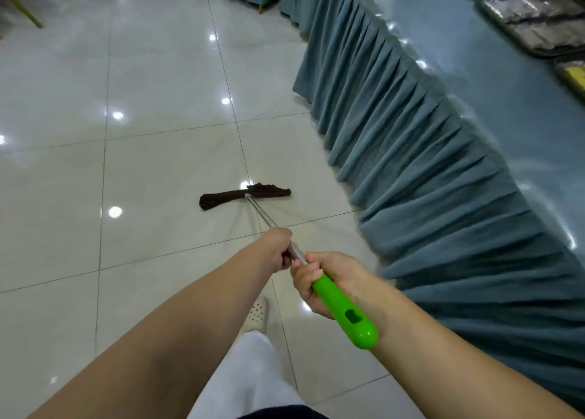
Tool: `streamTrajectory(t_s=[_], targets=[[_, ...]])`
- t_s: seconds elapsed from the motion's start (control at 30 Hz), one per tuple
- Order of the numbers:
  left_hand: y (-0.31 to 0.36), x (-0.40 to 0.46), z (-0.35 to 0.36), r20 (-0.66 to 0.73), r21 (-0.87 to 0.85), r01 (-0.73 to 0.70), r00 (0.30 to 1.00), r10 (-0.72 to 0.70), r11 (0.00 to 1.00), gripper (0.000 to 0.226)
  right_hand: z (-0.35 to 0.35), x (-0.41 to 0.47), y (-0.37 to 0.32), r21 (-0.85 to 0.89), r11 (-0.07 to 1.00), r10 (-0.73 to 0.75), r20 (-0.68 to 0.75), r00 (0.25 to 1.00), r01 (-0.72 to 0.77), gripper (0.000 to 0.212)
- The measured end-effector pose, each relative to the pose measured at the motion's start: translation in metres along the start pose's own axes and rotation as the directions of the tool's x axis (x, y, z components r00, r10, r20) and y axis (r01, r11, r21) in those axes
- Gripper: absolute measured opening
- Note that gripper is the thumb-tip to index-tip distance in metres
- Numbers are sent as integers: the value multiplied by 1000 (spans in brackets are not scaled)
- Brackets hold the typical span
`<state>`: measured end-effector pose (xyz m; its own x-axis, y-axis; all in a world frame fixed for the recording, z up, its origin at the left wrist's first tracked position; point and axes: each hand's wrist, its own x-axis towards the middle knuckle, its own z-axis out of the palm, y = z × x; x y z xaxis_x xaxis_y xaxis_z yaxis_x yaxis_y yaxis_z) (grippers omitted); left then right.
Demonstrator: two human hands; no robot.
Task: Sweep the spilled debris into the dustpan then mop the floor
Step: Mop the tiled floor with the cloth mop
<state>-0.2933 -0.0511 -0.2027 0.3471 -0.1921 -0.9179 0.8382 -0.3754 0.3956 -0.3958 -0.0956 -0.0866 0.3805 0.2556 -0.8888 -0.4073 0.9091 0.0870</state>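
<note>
We are gripping the mop with both hands near the lower centre of the frame. Our left hand (275, 247) is curling round the thin silver metal shaft (262, 214); our right hand (319, 279) is clamping the bright green plastic handle end (345, 312) just behind it. The dark brown flat mop head (243, 194) is lying on the glossy pale tiled floor (142, 165) at mid-frame. A teal pleated skirt (411, 153) is hanging from the tabletop (474, 70) along the right side. A white perforated shoe (257, 312) is showing under our arms.
</note>
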Motion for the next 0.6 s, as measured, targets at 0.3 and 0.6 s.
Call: streamTrajectory(t_s=[0.3,0.6], targets=[[141,66,-36,-11,66,-1,1000,2,998,28,111,62,-96,-8,998,54,-4,999,-54,32],[192,74,-16,103,37,58,993,-62,998,23,146,36,-152,-141,989,40,-63,997,-49,10]])
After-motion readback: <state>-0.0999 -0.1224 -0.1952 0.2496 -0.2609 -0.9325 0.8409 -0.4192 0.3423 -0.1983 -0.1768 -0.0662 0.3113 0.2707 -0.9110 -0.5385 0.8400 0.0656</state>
